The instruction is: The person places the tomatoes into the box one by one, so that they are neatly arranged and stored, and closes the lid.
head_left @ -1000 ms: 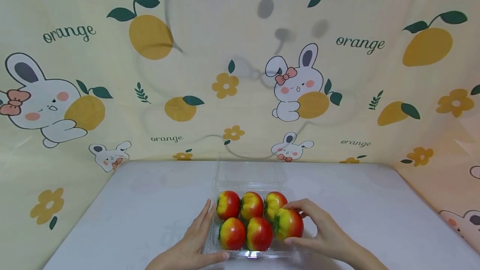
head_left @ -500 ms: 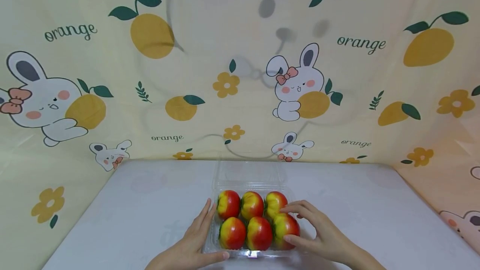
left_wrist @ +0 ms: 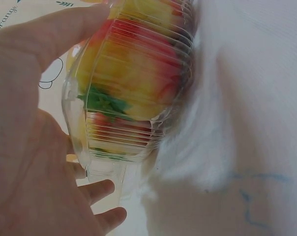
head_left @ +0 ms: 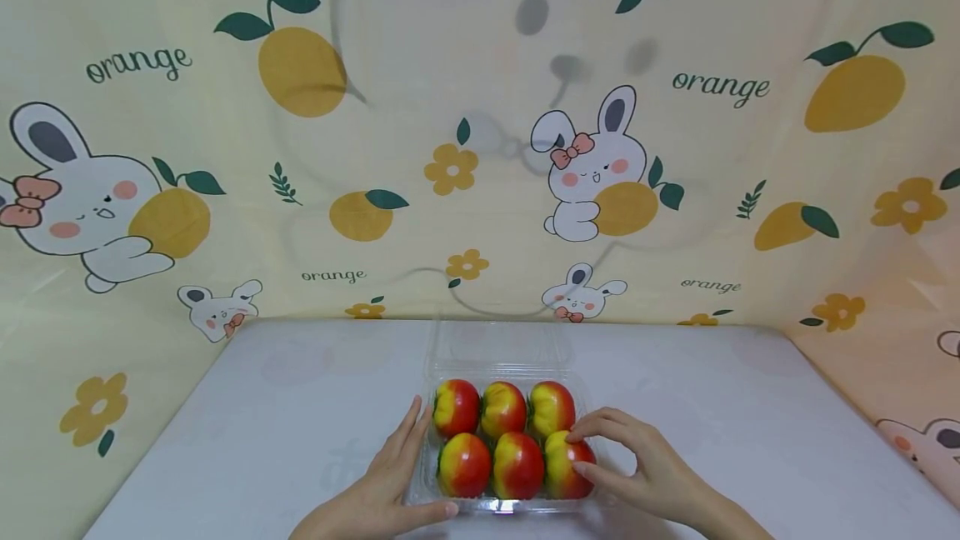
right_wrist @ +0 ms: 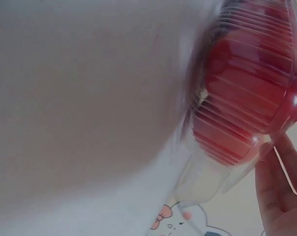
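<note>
A red-and-yellow tomato-like fruit (head_left: 558, 473) sits in the near right corner of a clear plastic clamshell box (head_left: 506, 507). My right hand (head_left: 652, 473) touches its upper right side with thumb and fingertips. In the right wrist view some right fingers (right_wrist: 279, 182) show beside the box's ribbed wall. My left hand (head_left: 382, 482) rests along the box's left side, fingers extended and thumb at the near edge. The left wrist view shows the left palm (left_wrist: 20, 152) beside the clear wall, with a fruit and its green calyx (left_wrist: 106, 103) visible through it.
Several similar fruits (head_left: 456, 408) fill the box in two rows. Its transparent lid (head_left: 498, 344) stands open at the back. The box is on a white table (head_left: 315, 390), with a printed rabbit-and-orange cloth (head_left: 502, 65) behind it.
The fruit under my right hand has gone down into the near right corner of the box and shifted slightly left. The right thumb and fingers have come closer together. My left hand stays put.
</note>
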The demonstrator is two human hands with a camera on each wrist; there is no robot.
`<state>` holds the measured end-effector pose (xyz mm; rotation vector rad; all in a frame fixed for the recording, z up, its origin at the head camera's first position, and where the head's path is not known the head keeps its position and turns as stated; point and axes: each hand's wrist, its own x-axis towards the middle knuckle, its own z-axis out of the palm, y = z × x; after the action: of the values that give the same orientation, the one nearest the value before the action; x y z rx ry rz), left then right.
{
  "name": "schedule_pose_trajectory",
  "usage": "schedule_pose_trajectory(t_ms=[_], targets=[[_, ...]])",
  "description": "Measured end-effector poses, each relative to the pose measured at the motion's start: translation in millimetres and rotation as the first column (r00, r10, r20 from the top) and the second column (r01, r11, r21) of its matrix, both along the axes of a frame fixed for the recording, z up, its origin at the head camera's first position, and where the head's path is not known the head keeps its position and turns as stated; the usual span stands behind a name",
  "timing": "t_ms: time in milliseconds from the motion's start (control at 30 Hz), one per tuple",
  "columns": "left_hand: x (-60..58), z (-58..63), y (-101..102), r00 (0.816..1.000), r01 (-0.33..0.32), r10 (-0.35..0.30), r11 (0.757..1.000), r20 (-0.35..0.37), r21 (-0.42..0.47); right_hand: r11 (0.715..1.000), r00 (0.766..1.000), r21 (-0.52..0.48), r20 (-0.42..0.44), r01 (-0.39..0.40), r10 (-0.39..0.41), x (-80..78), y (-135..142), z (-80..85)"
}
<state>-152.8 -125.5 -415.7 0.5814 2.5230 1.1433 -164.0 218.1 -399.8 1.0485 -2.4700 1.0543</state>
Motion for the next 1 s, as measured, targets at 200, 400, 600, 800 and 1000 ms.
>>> schedule_pose_trajectory(t_ms=[200, 400, 600, 800, 1000], targets=[[-0.9, -1.4, 0, 1.0, -0.004, 0.004, 1.0, 0.008, 0.001, 0.999, 0.997, 0.017, 0.072, 0.04, -0.042, -0.9, 1, -1.5], [-1.3, -2.8, 0, 1.0, -0.015, 0.015, 1.0, 0.018, -0.009, 0.998, 0.995, 0.024, 0.085, 0.059, -0.061, -3.5, 2, -2.5], [-1.0, -2.2, -1, 0.999, -0.019, 0.019, 1.0, 0.028, -0.008, 0.997, 0.99, 0.01, 0.117, 0.077, -0.078, -7.3, 4, -3.1], [-1.0, -1.5, 0, 0.999, -0.026, 0.027, 1.0, 0.035, -0.012, 0.99, 0.989, -0.075, 0.101, 0.115, -0.108, -20.0, 6, -3.3], [-1.4, -0.9, 2, 0.998, -0.041, 0.043, 0.999, 0.048, -0.028, 0.964, 0.953, -0.183, 0.268, 0.193, -0.14, -31.8, 7, 3.5]])
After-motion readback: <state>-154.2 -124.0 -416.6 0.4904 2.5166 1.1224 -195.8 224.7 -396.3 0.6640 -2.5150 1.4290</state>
